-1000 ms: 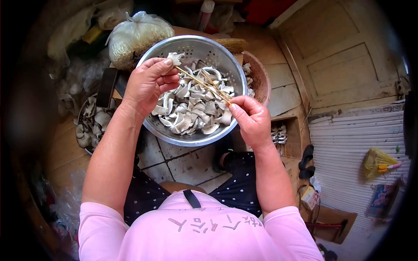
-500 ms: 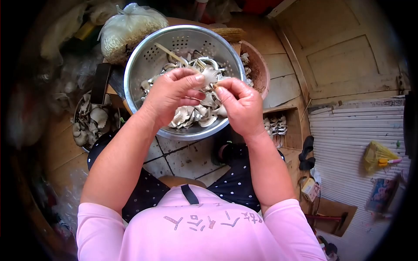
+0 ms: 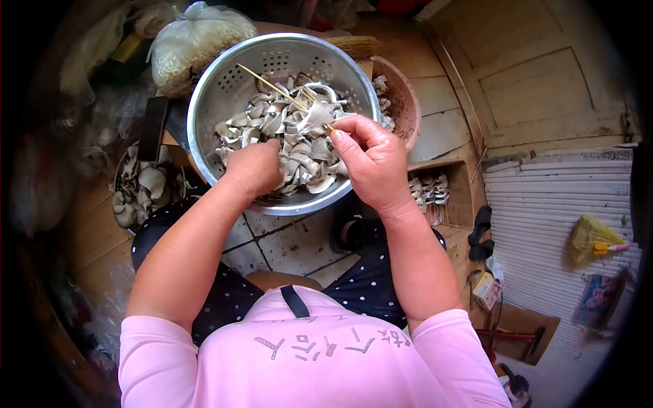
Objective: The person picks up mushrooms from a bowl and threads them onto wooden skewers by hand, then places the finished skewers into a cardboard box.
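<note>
A metal colander (image 3: pixel 204 88) holds many grey-white mushroom pieces (image 3: pixel 299 170). My right hand (image 3: pixel 371 160) pinches the end of a thin wooden skewer (image 3: pixel 329 128) over the colander's right side, with a pale mushroom piece (image 3: pixel 315 120) on or against it. At the lower left of the pile is my left hand (image 3: pixel 253 168), its fingers curled down among the pieces; what they hold, if anything, is hidden. More thin sticks (image 3: pixel 272 87) lie slanted across the top of the pile.
Behind the colander stands a clear bag (image 3: pixel 197 47). A pink basin (image 3: pixel 401 102) with pale scraps is at the right, above a box (image 3: pixel 462 197) of skewered mushrooms. Another container of mushrooms (image 3: pixel 139 187) sits at the left. Dark slippers (image 3: pixel 481 234) lie farther right.
My left hand has moved down and left, away from my right hand, to the mushroom pile. My right hand has shifted slightly, still at the skewer. The colander appears slightly higher and farther left.
</note>
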`<state>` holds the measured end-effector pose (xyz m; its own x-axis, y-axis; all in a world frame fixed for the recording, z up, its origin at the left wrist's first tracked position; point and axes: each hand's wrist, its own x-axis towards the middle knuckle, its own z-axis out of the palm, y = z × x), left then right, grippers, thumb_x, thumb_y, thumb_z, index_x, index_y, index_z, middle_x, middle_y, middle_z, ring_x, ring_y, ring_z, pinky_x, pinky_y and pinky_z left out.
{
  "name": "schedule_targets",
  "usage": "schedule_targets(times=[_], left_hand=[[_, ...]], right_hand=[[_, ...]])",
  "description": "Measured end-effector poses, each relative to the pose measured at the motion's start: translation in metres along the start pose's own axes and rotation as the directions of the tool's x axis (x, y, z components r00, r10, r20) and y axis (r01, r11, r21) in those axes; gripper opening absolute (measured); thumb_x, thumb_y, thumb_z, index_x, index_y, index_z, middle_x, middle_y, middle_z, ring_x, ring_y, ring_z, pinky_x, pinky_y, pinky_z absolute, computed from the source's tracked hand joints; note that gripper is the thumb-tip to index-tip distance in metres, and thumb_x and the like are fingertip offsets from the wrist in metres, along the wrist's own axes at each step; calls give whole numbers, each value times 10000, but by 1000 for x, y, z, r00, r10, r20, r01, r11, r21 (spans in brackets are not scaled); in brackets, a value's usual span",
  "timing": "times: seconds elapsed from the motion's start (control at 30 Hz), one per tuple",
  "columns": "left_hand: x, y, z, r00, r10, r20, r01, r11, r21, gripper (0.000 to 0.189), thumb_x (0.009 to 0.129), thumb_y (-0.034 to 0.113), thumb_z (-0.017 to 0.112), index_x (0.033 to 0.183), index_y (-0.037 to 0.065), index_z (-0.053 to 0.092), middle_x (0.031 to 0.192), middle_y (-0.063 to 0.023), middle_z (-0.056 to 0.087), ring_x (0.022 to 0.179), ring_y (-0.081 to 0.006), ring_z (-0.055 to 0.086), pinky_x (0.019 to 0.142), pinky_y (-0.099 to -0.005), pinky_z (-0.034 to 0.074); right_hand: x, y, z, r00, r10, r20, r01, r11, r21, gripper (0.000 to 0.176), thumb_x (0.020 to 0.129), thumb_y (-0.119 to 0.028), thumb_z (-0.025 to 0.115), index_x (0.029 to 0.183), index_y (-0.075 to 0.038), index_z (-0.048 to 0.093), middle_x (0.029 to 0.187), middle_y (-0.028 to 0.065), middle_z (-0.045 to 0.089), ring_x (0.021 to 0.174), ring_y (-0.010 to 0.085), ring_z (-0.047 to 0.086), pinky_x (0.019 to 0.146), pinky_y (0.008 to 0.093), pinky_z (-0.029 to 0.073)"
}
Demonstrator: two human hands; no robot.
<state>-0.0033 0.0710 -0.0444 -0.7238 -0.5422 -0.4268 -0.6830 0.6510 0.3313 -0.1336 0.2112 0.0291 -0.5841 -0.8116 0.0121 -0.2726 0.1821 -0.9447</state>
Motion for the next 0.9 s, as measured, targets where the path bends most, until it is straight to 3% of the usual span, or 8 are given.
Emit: schedule_targets(times=[0.2,0.3,0.37,0.43,0.47,0.57,0.83,0.9], left_hand=[[6,0,4,988,128,82,-129,992,-4,242,759,230,668,981,140,701,996,-146,697,934,-326,661,802,-418,521],[9,-7,-16,992,116,47,-87,910,-406,161,776,120,618,915,77,686,834,-91,671,820,-233,655,736,-353,508],[7,-9,-48,998,56,31,-16,693,-720,109,785,29,582,863,53,654,755,-18,608,753,-113,598,666,-270,489],[11,-24,-60,995,71,-70,-85,233,-969,131,836,48,528,929,48,621,848,-68,643,761,-173,641,663,-301,529],[6,-26,-73,994,42,-100,-101,10,-995,152,866,48,494,970,52,605,863,-73,641,783,-180,654,673,-319,558],[9,-48,-78,976,104,-189,-136,-385,-913,217,971,110,381,1090,58,556,926,-92,642,835,-223,680,710,-410,611],[17,-59,-69,989,77,-125,-64,-544,-837,269,1017,244,445,1147,52,581,888,-81,670,763,-179,673,712,-338,595],[11,-47,-76,981,-186,-60,-138,-446,-884,268,993,259,529,1133,38,590,894,-87,677,777,-177,684,724,-333,598]], right_hand=[[-2,-3,0,1000,-6,19,6,1000,12,101,928,-80,629,967,9,658,782,-51,586,703,18,491,622,185,416],[-2,0,0,1000,-17,-7,18,999,44,106,911,-81,626,956,7,664,739,-39,583,669,25,487,593,201,411],[0,2,-2,999,-25,-35,28,996,89,111,894,-82,625,947,4,670,696,-27,580,634,32,481,563,218,405],[0,2,-8,1000,-11,-12,12,995,95,112,892,-86,628,945,3,671,709,-37,579,649,29,482,575,208,398],[-1,0,-9,1000,-20,-13,21,995,97,112,892,-86,628,945,3,671,709,-37,579,649,29,482,575,208,398],[-5,-6,-10,998,37,53,-46,984,173,104,889,-87,637,940,-6,678,751,-41,596,681,32,498,604,205,413],[-3,-3,-9,992,15,127,-32,991,129,130,924,-82,640,997,24,654,858,-13,639,765,39,539,678,193,444],[-2,-2,-7,997,41,72,-49,992,118,113,890,-75,640,965,-2,682,785,-28,623,713,40,533,646,211,451]])
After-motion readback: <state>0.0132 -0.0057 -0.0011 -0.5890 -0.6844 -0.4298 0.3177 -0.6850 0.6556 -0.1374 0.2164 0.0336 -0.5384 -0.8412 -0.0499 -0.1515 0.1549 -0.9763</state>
